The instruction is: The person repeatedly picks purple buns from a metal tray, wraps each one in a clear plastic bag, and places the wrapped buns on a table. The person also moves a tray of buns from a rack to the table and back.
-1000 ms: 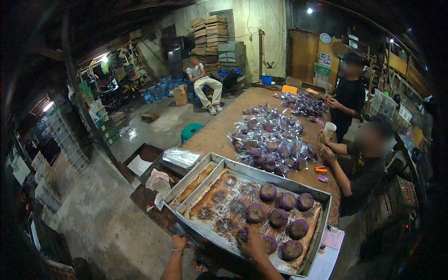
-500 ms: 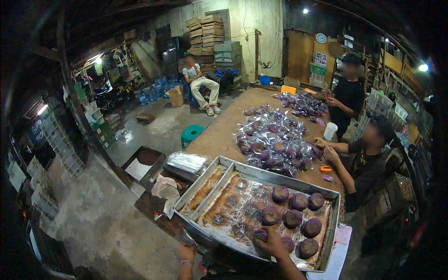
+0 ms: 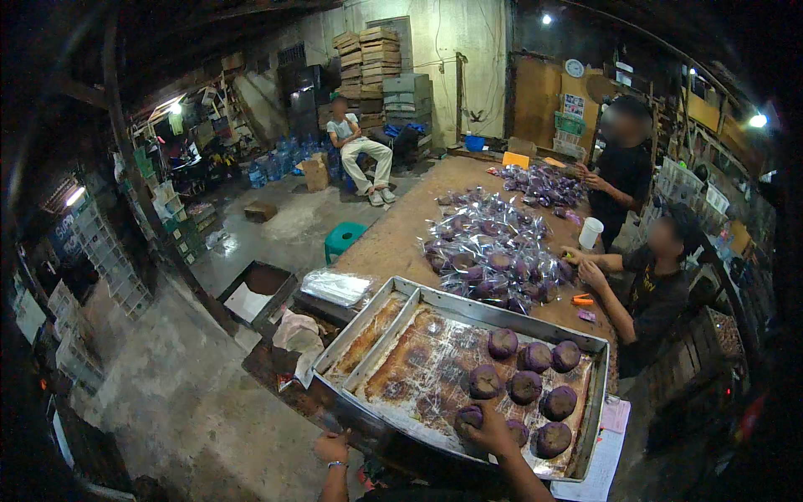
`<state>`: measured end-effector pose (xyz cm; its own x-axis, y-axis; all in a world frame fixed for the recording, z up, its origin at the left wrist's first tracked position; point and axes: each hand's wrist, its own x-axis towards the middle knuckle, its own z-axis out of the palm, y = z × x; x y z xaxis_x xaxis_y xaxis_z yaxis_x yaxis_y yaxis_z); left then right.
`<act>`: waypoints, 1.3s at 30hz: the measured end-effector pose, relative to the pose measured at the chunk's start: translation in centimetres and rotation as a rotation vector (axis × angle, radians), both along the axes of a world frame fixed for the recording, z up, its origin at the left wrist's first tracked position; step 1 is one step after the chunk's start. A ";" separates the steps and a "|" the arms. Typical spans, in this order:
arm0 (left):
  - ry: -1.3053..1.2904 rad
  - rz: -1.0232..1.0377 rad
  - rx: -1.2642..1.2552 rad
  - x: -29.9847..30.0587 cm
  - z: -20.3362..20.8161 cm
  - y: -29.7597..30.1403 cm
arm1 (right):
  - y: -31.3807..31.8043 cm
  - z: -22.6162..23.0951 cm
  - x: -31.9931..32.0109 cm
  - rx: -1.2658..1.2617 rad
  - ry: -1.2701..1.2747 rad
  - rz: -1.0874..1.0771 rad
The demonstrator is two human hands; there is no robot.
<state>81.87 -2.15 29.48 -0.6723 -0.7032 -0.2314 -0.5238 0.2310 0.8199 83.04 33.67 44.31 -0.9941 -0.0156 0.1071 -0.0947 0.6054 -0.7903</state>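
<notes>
Purple round buns (image 3: 525,388) with brownish tops sit in the right part of a large metal baking tray (image 3: 393,338). My right hand (image 3: 492,433) reaches over the tray's near edge, its fingers closed around a purple bun at the near left of the group. That bun is partly hidden by the fingers and still looks low against the tray. Off the tray's near left corner, my left hand (image 3: 332,448) is held with curled fingers. What it holds, if anything, is too dark and small to make out.
Bagged purple buns (image 3: 489,243) pile up behind the tray on the wooden table (image 3: 393,243). Clear plastic bags (image 3: 336,287) and a crumpled cloth (image 3: 299,335) lie left of the tray. Two people work along the right side; another sits behind a green stool (image 3: 344,239).
My left hand has shifted slightly left, and shiny film that showed beside it is less visible. My right hand remains at the same bun, with only a small shift of the fingers.
</notes>
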 end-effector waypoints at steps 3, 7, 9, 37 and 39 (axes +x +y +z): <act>0.144 -0.112 0.086 -0.9 -0.9 0.3 | -0.4 0.2 0.2 0.089 0.061 -0.067; 0.042 -0.254 0.136 -1.8 -3.6 0.5 | -0.5 0.4 0.1 0.108 0.080 0.020; 0.003 -0.312 -0.083 -2.0 -4.0 0.2 | -0.5 0.5 0.0 0.118 0.015 0.075; 0.397 0.250 0.979 1.3 4.5 -1.3 | -11.1 4.7 -0.1 -0.384 0.607 -0.164; 0.490 0.210 1.047 1.8 5.6 -0.7 | -14.7 3.5 0.7 -0.598 0.512 0.019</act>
<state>83.70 -2.82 35.12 -0.7435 -0.4308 -0.5115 -0.0474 -0.7290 0.6829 83.71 19.00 47.84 -0.8187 0.1723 0.5478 -0.5415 0.0861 -0.8363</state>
